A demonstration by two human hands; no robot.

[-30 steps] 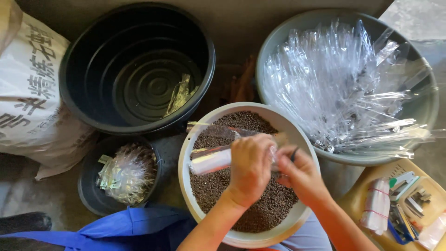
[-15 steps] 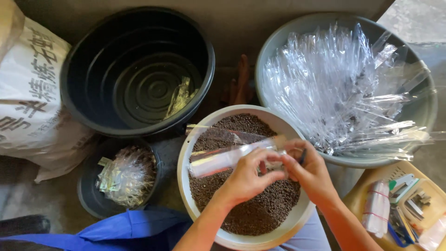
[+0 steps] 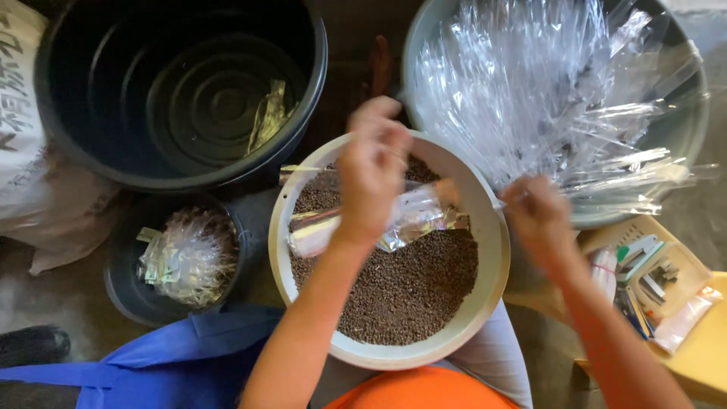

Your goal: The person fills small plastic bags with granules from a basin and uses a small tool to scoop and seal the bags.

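The left hand [image 3: 372,176] is clamped on a clear bag [image 3: 413,220], holding it above a cream bowl [image 3: 485,227] of brown pellets [image 3: 409,284]. The right hand [image 3: 539,216] hovers apart from it at the bowl's right rim, fingers loosely curled; whether it grips anything I cannot tell. Beyond it a grey tub [image 3: 685,144] holds a heap of clear sleeves [image 3: 545,91]. A black tub [image 3: 182,83] sits upper left, with a small black pot [image 3: 121,280] of filled packets [image 3: 189,257] below it

Clear plastic tube bag [image 3: 409,216], partly filled, lying sideways above the brown-granule bowl [image 3: 485,288].
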